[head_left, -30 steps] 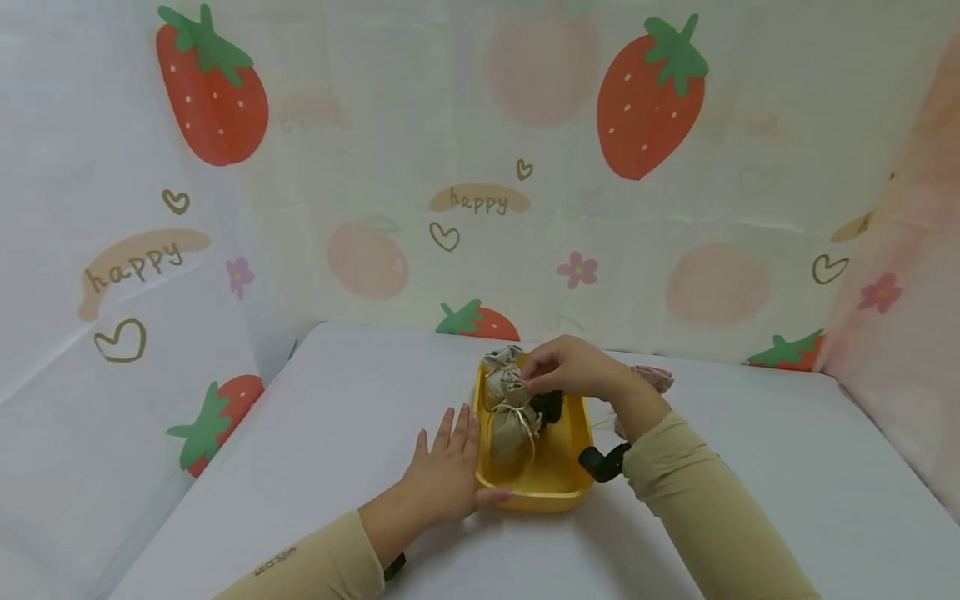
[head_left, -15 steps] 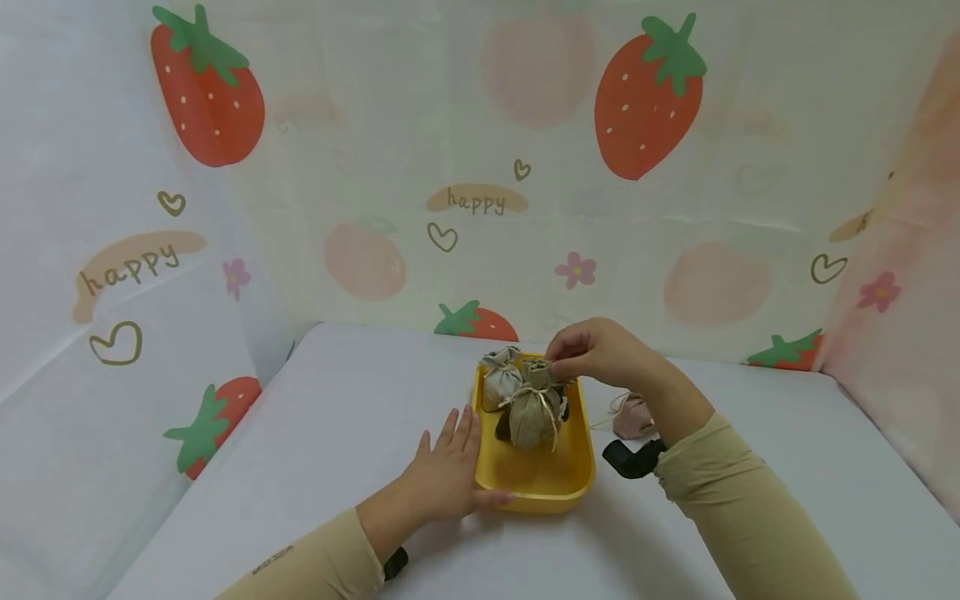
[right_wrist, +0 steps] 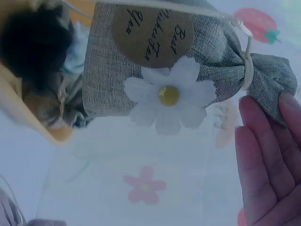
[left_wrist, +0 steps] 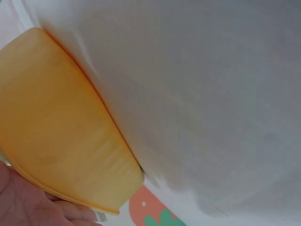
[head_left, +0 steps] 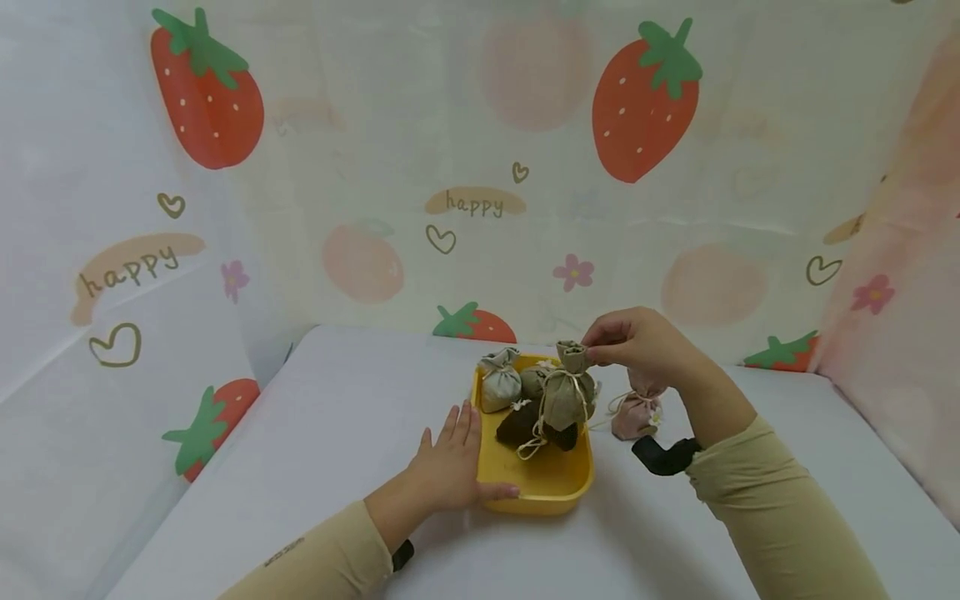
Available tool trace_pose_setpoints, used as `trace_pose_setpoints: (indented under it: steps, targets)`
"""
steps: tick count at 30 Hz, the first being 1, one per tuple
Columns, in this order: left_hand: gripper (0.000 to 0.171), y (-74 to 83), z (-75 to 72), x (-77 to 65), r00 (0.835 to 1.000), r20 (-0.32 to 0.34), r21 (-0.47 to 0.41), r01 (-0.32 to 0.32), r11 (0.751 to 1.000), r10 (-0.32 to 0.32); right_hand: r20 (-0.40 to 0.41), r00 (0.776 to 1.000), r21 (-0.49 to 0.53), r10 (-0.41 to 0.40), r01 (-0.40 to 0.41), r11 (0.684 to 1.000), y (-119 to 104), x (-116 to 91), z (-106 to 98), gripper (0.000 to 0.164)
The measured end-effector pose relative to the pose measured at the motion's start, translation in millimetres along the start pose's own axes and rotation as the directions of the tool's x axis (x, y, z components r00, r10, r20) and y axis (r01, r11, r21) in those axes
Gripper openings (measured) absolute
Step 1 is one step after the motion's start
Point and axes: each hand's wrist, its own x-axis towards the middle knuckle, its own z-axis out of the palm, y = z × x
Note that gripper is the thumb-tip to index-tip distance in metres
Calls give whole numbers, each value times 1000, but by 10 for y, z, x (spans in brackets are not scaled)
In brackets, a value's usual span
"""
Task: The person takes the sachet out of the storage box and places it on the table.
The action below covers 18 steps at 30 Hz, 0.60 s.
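My right hand point(head_left: 637, 342) pinches the gathered neck of an olive-green drawstring pouch point(head_left: 567, 404), which hangs upright over the right side of the yellow tray point(head_left: 536, 504). In the right wrist view the pouch point(right_wrist: 106, 70) shows a white cloth daisy and a round "Best Wishes For You" label; thumb and fingers meet at its top. My left hand point(head_left: 448, 467) lies along the tray's left rim with straight fingers, its thumb over the near corner. The left wrist view shows the tray's outer wall point(left_wrist: 61, 127) beside that hand point(left_wrist: 33, 202).
Inside the tray sit a pale grey pouch point(head_left: 499, 385), another olive pouch point(head_left: 533, 382) and dark brown pouches point(head_left: 517, 427), partly covered by the held one. A pink pouch point(head_left: 634, 418) stands on the white table point(head_left: 360, 400) right of the tray. A strawberry-print curtain point(head_left: 480, 258) hangs behind.
My right hand has lifted the olive pouch from the tray's left side, up and to the right. That uncovers the dark brown pouches and another olive one. My left hand stays at the rim.
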Motion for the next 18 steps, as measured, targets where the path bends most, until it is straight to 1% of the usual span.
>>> trace_pose_setpoints:
  steps: [5, 12, 18]
  targets:
    - [120, 16, -4, -24, 1000, -11, -5, 1, 1000, -1, -77, 997, -6, 24, -24, 1000, 86, -87, -113, 11]
    - [121, 2, 27, -12, 1000, -1, 8, 13, 1000, -13, -157, 985, -58, 74, -84, 995, 186, -215, -271, 15]
    - [122, 8, 14, -17, 1000, 7, -1, 14, 1000, -14, -211, 971, -44, 112, -124, 991, 233, -377, -432, 21]
